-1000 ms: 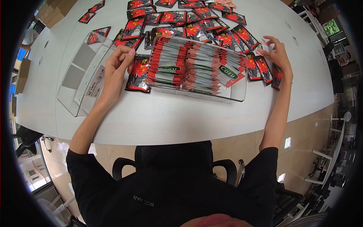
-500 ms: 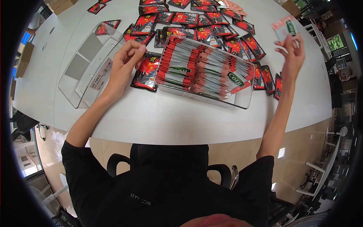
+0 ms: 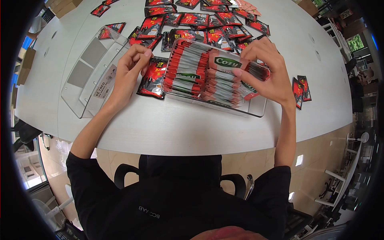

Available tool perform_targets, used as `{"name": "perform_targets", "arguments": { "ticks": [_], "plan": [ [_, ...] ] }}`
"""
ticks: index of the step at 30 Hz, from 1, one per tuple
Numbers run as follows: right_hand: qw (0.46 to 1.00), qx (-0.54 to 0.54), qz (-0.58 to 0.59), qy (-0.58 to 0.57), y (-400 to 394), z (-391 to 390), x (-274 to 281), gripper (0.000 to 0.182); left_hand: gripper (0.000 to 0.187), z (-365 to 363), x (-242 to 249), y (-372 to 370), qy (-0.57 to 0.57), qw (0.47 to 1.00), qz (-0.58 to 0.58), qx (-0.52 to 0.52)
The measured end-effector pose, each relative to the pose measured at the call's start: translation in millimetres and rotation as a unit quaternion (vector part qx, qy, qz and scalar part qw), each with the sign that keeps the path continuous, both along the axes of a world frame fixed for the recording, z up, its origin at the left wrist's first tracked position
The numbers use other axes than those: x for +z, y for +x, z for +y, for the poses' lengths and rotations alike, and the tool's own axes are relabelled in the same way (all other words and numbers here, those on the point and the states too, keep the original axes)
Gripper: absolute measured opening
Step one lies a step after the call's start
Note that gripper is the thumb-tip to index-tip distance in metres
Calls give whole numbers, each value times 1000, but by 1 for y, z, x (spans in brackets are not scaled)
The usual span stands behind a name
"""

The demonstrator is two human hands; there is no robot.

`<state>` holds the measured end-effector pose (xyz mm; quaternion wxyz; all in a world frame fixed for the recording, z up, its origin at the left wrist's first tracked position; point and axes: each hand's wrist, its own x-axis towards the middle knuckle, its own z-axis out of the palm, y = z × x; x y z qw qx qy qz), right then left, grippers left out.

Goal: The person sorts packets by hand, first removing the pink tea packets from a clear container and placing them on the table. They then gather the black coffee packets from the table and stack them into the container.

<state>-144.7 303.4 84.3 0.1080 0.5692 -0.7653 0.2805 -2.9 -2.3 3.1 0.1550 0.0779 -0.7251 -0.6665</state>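
Note:
My right hand point(image 3: 266, 70) grips a pink-and-white Cozy tea sachet point(image 3: 225, 61) by its right side, over the clear plastic box point(image 3: 250, 113). Rows of red-and-white sachets point(image 3: 187, 66) fill the left of the box, and pink-and-white sachets point(image 3: 221, 85) stand in the middle. My right hand partly hides the box's right end. To the left of the box, my left hand point(image 3: 132, 68) is closed, thumb against the curled fingers, with nothing visible in it. Beside it lies a red-and-black coffee packet point(image 3: 153, 80).
A clear plastic lid or tray point(image 3: 86, 82) with a printed label lies at the left. Many red-and-black packets point(image 3: 194, 19) are spread beyond the box, and two more packets point(image 3: 301, 90) lie at the right. A chair armrest point(image 3: 236, 184) stands below the table edge point(image 3: 180, 152).
My right hand has moved left and down from the table's right side to above the box, carrying the tea sachet. My left hand has stayed nearly still.

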Motion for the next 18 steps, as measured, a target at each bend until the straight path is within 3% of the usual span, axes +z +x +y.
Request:
{"name": "perform_targets", "arguments": {
  "ticks": [6,10,12,18],
  "plan": [
    [984,-22,-135,-117,12,-12,-5,21,15,0,1,1,-1,1000,2,-5],
    [994,-14,-21,-106,17,-16,-6,25,15,-1,0,1,0,1000,0,-4],
    [998,-40,26,-48,20,-13,-3,17,14,-1,1,1,0,1000,-11,-14],
    [999,-21,-15,-23,11,-4,0,9,15,-2,0,0,-8,1000,1,-10]
  ]
}}
